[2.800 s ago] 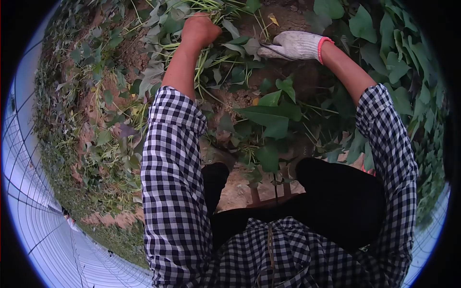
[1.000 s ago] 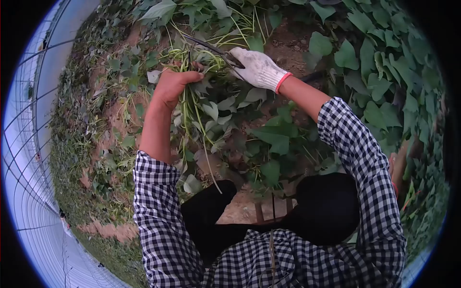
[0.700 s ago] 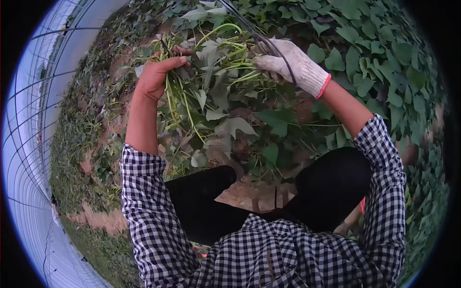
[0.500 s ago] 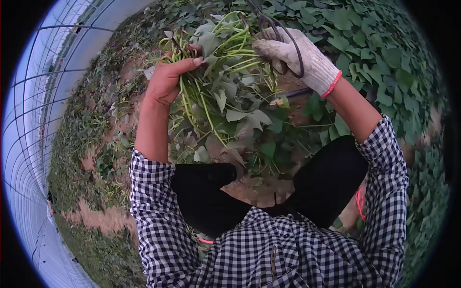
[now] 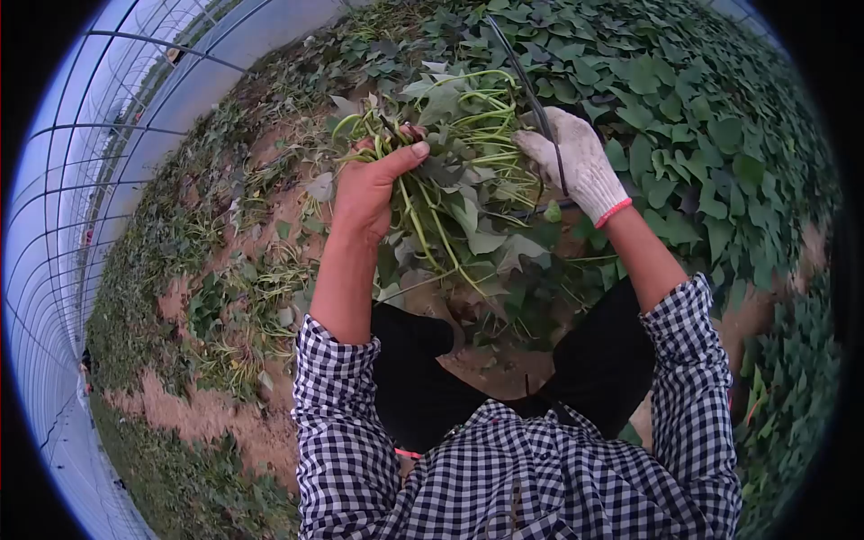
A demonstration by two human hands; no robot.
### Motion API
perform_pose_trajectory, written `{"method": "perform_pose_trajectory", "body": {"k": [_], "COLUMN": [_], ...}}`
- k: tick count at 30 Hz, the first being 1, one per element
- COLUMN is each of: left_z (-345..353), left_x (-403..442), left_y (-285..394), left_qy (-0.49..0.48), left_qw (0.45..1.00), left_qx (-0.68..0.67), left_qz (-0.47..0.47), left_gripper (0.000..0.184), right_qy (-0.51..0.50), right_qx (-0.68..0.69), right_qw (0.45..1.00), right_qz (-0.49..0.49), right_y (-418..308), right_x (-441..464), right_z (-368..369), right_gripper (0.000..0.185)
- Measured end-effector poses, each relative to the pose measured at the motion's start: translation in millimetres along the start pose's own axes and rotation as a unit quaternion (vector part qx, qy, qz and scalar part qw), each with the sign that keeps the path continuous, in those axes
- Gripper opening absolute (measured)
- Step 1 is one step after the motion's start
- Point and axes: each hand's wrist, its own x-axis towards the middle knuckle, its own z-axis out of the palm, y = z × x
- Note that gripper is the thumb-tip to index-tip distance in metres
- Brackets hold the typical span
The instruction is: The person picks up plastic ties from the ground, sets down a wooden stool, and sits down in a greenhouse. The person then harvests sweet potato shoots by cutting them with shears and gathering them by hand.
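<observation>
My bare left hand (image 5: 378, 180) is closed round a bunch of leafy vines (image 5: 432, 220), with its thumb on top. Long green stems (image 5: 490, 117) fan out from the bunch toward my right hand (image 5: 567, 157), which wears a white knit glove with a red cuff. A thin black strap (image 5: 522, 67) runs from above down across the gloved fingers, and the hand is closed on it. The glove's fingertips meet the stem ends; whether they also grip stems is hidden.
Dense green vine plants (image 5: 693, 135) cover the ground on the right. Cut, wilted vines (image 5: 247, 315) lie on brown soil (image 5: 202, 418) at the left. A greenhouse frame with plastic sheeting (image 5: 67, 180) stands along the left. My bent knees (image 5: 603, 360) are below the hands.
Both hands and the vine bunch now appear lower in the view, the left hand also further right. The black strap has swung from a curved loop to a straighter line.
</observation>
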Motion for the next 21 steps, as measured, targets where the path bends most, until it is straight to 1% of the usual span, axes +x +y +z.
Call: {"method": "perform_pose_trajectory", "body": {"k": [1, 2, 4, 5, 7, 8, 10, 11, 13, 14, 16, 17, 20, 21], "left_z": [3.9, 7.6, 15.9, 18.8, 23.2, 23.5, 26.3, 27.4, 30.1, 34.3, 34.2, 35.1, 21.8, 20.3], "left_x": [-0.9, 0.5, 2.8, 3.1, 2.5, 3.0, 0.6, 0.0, -3.1, -9.0, -12.4, -15.6, -5.8, -5.3], "left_y": [-4.6, -10.0, -19.5, -20.2, -19.8, -20.0, -18.9, -20.7, -23.6, -23.8, -31.3, -29.2, -39.4, -38.3], "left_qy": [0.003, -0.001, -0.003, 0.019, 0.001, 0.006, 0.000, -0.009, -0.010, -0.010, -0.030, -0.033, -0.065, -0.071], "left_qw": [1.000, 1.000, 1.000, 1.000, 0.999, 0.999, 0.999, 0.999, 0.999, 1.000, 0.999, 0.999, 0.996, 0.996], "left_qx": [0.001, 0.009, 0.013, 0.009, -0.024, -0.021, -0.004, -0.023, -0.035, -0.020, 0.033, 0.029, 0.042, 0.034], "left_qz": [0.003, 0.005, 0.022, 0.021, 0.034, 0.038, 0.044, 0.033, 0.013, 0.006, 0.029, 0.025, 0.050, 0.045], "left_gripper": [0.027, 0.027, 0.028, 0.029, 0.031, 0.030, 0.030, 0.032, 0.033, 0.035, 0.038, 0.041, 0.044, 0.045], "right_qy": [-0.028, -0.006, -0.029, -0.041, -0.063, -0.049, -0.058, -0.070, -0.080, -0.082, -0.098, -0.107, -0.102, -0.105], "right_qx": [0.081, 0.046, 0.090, 0.108, 0.129, 0.091, 0.129, 0.117, 0.119, 0.134, 0.135, 0.135, 0.154, 0.161], "right_qw": [0.995, 0.999, 0.996, 0.993, 0.989, 0.994, 0.990, 0.991, 0.990, 0.987, 0.986, 0.985, 0.982, 0.981], "right_qz": [0.055, -0.005, -0.006, -0.007, -0.018, -0.026, -0.028, -0.011, -0.007, -0.014, -0.001, 0.006, -0.028, -0.035], "right_y": [-1.9, -0.6, 1.8, -1.9, -5.2, -7.0, -11.3, -9.1, -1.2, -2.9, -3.3, -6.7, 0.5, 0.2], "right_x": [-0.8, 1.5, -2.1, -4.6, -6.0, -5.5, -7.4, -6.2, -3.7, -2.7, -4.9, -7.6, -5.5, -6.5], "right_z": [3.3, 12.9, 25.7, 32.1, 37.1, 40.6, 41.4, 43.9, 51.4, 54.3, 47.3, 43.9, 49.3, 48.4], "right_gripper": [0.038, 0.041, 0.043, 0.044, 0.047, 0.052, 0.057, 0.058, 0.059, 0.060, 0.061, 0.061, 0.061, 0.061]}}
